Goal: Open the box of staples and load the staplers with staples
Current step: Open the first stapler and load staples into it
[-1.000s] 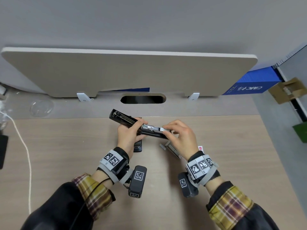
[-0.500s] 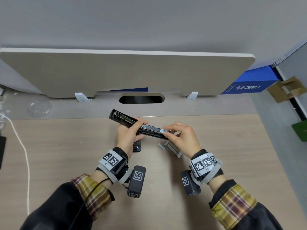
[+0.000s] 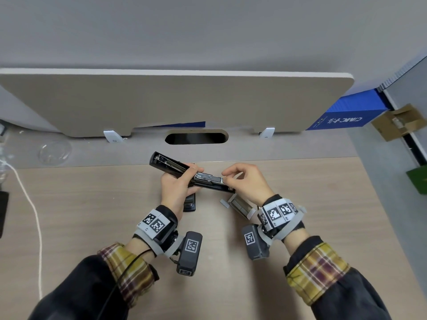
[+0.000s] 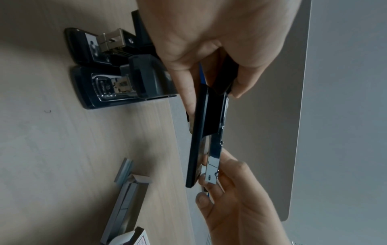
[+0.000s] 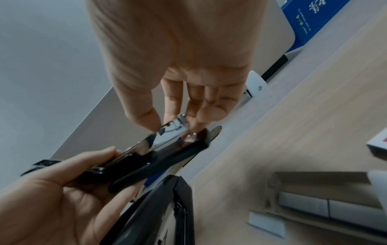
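Black stapler (image 3: 191, 174) opened, raised over the tabletop (image 3: 92, 204), gripped by left hand (image 3: 175, 188); right hand (image 3: 247, 181) pinching its metal front end. Below it: second stapler (image 4: 117, 87) and opened staple box (image 3: 240, 205).

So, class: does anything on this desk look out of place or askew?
Only mildly: a loose strip of staples lies outside the open staple box, and a second stapler lies opened on the desk. Nothing looks spilled or damaged.

Black stapler (image 3: 184, 174), chrome magazine (image 4: 213, 165), yellow-plaid cuffs (image 3: 316, 271), blue box (image 3: 342, 114).
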Available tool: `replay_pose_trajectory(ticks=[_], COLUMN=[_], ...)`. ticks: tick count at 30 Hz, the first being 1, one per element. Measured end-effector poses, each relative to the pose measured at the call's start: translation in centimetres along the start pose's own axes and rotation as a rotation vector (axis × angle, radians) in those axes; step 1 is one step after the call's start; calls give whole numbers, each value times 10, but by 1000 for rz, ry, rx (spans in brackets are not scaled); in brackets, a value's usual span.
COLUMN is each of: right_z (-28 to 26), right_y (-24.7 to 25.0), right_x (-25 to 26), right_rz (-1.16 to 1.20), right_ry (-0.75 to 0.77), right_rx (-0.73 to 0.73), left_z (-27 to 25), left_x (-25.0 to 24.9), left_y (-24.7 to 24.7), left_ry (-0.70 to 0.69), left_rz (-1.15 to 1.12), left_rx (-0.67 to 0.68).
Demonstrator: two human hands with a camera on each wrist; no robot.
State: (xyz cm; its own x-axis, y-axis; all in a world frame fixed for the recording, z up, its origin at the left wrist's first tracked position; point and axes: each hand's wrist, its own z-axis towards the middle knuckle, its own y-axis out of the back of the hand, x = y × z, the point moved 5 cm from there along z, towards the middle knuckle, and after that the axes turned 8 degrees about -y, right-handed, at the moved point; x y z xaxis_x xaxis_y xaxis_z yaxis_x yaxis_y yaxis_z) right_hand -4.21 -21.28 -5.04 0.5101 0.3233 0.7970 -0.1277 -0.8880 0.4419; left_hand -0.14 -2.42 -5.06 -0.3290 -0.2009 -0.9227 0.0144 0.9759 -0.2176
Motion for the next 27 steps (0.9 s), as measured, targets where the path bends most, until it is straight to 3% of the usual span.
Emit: replay_pose_trajectory(ticks=[3,5,9,13,27], right_z=[0,1,-2,-4,-2], right_y=[9,10,-12,-38,-59], right_x=[-6,-14,-25,-32,-43], right_rz=[57,-63,-586,-802,-879], right_ry=[8,-46,-138,-90,-8], right_rx=[-142,-234,-88,6,-54], left_z=[5,9,10,9,7], left_x=[-3,-5,-7,-6,-4], left_y=[10,16,20,23,30], left_ry=[-2,-4,-15,-14,2], left_rz=[-2,-12,-12,-16,-8], left_rx=[-27,-44,-73,-88,-96])
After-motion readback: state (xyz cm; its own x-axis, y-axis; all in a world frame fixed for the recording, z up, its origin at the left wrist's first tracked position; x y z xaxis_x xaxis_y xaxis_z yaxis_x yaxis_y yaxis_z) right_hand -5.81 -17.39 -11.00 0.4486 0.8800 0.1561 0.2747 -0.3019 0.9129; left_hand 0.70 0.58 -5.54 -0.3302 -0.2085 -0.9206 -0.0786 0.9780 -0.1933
